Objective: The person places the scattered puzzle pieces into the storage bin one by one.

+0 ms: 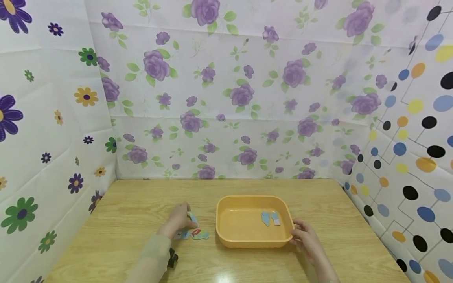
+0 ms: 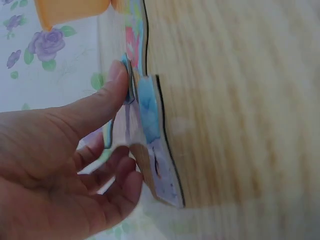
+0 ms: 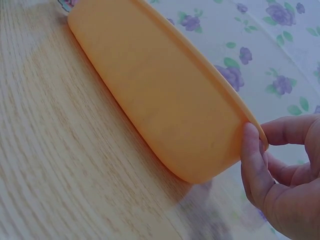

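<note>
My left hand (image 1: 178,218) pinches a light blue puzzle piece (image 1: 192,219) between thumb and fingers, low over the table left of the tray. In the left wrist view the pinched piece is seen nearly edge-on, and the thumb covers part of it. Right beside that hand lie a colourful piece with a red patch (image 1: 199,234) and a blue-and-white piece (image 2: 152,125). An orange plastic tray (image 1: 226,240) stands right of the middle, holding two small blue pieces (image 1: 265,219) on its floor. With thumb and fingers, my right hand (image 1: 308,238) grips the tray's right rim (image 3: 255,125).
Wood-grain tabletop (image 1: 141,200) surrounds the tray. Flower-printed cloth (image 1: 226,98) hangs along the back edge, with more patterned cloth on the left and a dotted sheet (image 1: 407,157) on the right. A black strap piece (image 1: 172,258) shows at the left wrist.
</note>
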`<state>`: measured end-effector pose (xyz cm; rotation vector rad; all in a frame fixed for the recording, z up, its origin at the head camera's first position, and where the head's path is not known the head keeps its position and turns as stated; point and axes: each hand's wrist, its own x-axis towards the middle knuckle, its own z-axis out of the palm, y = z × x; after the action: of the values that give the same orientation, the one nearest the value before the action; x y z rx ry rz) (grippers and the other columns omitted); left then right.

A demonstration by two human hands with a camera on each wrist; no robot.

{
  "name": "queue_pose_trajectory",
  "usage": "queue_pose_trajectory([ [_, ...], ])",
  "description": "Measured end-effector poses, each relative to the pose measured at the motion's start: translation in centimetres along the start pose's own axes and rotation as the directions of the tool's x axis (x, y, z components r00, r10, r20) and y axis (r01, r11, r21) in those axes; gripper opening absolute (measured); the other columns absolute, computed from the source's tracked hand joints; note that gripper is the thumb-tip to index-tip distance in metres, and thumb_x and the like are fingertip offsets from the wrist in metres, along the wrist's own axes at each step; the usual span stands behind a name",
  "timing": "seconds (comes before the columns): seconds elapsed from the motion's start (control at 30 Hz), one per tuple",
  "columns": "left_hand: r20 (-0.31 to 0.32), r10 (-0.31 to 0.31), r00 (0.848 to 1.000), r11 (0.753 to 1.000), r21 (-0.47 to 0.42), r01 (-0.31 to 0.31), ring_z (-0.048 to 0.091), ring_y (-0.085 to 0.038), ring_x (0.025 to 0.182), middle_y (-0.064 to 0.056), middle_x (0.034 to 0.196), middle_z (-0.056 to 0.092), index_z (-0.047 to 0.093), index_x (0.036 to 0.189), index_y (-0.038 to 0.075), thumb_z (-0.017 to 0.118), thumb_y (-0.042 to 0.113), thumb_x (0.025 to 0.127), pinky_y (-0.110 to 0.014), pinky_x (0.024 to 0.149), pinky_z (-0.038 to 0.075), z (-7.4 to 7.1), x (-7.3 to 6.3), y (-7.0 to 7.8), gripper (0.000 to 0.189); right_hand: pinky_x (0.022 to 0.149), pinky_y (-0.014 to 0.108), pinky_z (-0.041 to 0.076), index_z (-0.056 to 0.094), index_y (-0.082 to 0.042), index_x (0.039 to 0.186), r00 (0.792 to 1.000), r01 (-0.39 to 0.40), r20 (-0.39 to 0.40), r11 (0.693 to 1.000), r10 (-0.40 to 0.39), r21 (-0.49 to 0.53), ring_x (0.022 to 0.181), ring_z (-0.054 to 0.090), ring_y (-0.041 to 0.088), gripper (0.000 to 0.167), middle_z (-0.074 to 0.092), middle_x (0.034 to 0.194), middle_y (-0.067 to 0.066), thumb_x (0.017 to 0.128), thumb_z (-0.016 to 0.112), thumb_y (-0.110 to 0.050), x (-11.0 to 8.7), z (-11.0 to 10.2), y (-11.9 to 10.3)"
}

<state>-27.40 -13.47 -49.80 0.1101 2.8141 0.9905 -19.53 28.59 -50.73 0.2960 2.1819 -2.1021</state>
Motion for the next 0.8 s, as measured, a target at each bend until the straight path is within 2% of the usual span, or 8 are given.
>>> queue_pose_trajectory([
  [0.1, 0.003, 0.017, 1.000, 0.998, -0.067, -0.016, 0.059, -0.036, 0.103, -0.021, 0.111, 0.060, 0.050, 0.118, -0.006, 0.086, 0.010, 0.071, -0.050, 0.091, 0.051, 0.2, 0.0, -0.1, 0.062, 0.067, 0.015, 0.054, 0.032, 0.008, 0.143, 1.000, -0.004, -0.001, 1.000, 0.004, 0.000, 0.080, 0.055, 0.009, 0.054, 0.049, 0.101, 0.003, 0.094, 0.052, -0.003, 0.0, 0.0, 0.0],
  [0.2, -0.009, 0.043, 0.999, 0.992, -0.120, -0.043, 0.061, -0.032, 0.097, -0.019, 0.106, 0.062, 0.049, 0.121, -0.007, 0.085, 0.005, 0.070, -0.047, 0.087, 0.054, 0.4, 0.0, -0.1, 0.063, 0.067, 0.015, 0.054, 0.033, 0.008, 0.143, 1.000, -0.009, -0.006, 1.000, 0.009, -0.002, 0.079, 0.054, 0.008, 0.054, 0.048, 0.100, 0.002, 0.093, 0.052, -0.003, 0.0, 0.1, -0.1],
  [0.37, -0.044, 0.065, 0.997, 0.976, -0.207, -0.073, 0.058, -0.023, 0.084, -0.016, 0.096, 0.061, 0.047, 0.128, -0.009, 0.083, -0.004, 0.069, -0.035, 0.073, 0.054, 0.9, 0.2, -0.3, 0.069, 0.067, 0.016, 0.054, 0.034, 0.007, 0.143, 1.000, -0.016, -0.012, 1.000, 0.016, 0.001, 0.079, 0.055, 0.008, 0.053, 0.051, 0.101, 0.004, 0.094, 0.052, -0.003, 0.0, 0.1, -0.1],
  [0.53, -0.058, 0.053, 0.997, 0.960, -0.271, -0.067, 0.052, -0.018, 0.071, -0.013, 0.088, 0.057, 0.043, 0.134, -0.008, 0.078, -0.010, 0.072, -0.027, 0.060, 0.049, 1.3, 0.4, -0.3, 0.072, 0.067, 0.016, 0.054, 0.033, 0.007, 0.144, 1.000, -0.015, -0.004, 1.000, 0.015, 0.000, 0.079, 0.055, 0.008, 0.054, 0.052, 0.104, 0.006, 0.094, 0.052, -0.003, 0.0, 0.1, -0.1],
  [0.6, -0.059, 0.048, 0.997, 0.952, -0.300, -0.063, 0.053, -0.020, 0.074, -0.016, 0.093, 0.056, 0.042, 0.136, -0.008, 0.076, -0.012, 0.072, -0.028, 0.061, 0.050, 1.4, 0.5, -0.3, 0.072, 0.067, 0.016, 0.054, 0.032, 0.007, 0.144, 1.000, -0.012, -0.001, 1.000, 0.012, -0.002, 0.080, 0.055, 0.008, 0.054, 0.052, 0.105, 0.006, 0.094, 0.051, -0.003, 0.0, 0.1, -0.1],
  [0.7, -0.057, 0.026, 0.998, 0.931, -0.362, -0.045, 0.058, -0.032, 0.093, -0.027, 0.114, 0.054, 0.037, 0.139, -0.008, 0.074, -0.013, 0.073, -0.032, 0.070, 0.054, 1.4, 0.5, -0.4, 0.076, 0.067, 0.015, 0.054, 0.032, 0.007, 0.144, 1.000, -0.011, 0.001, 1.000, 0.011, -0.006, 0.080, 0.055, 0.008, 0.054, 0.051, 0.104, 0.005, 0.094, 0.052, -0.003, 0.0, 0.1, -0.1],
  [0.8, -0.042, -0.003, 0.999, 0.903, -0.430, -0.015, 0.056, -0.042, 0.110, -0.035, 0.132, 0.045, 0.031, 0.142, -0.009, 0.072, -0.014, 0.074, -0.036, 0.078, 0.058, 1.3, 0.6, -0.6, 0.080, 0.067, 0.015, 0.054, 0.033, 0.008, 0.143, 1.000, -0.012, -0.002, 1.000, 0.012, -0.009, 0.079, 0.054, 0.007, 0.054, 0.051, 0.103, 0.005, 0.094, 0.052, -0.003, -0.1, 0.1, -0.2],
])
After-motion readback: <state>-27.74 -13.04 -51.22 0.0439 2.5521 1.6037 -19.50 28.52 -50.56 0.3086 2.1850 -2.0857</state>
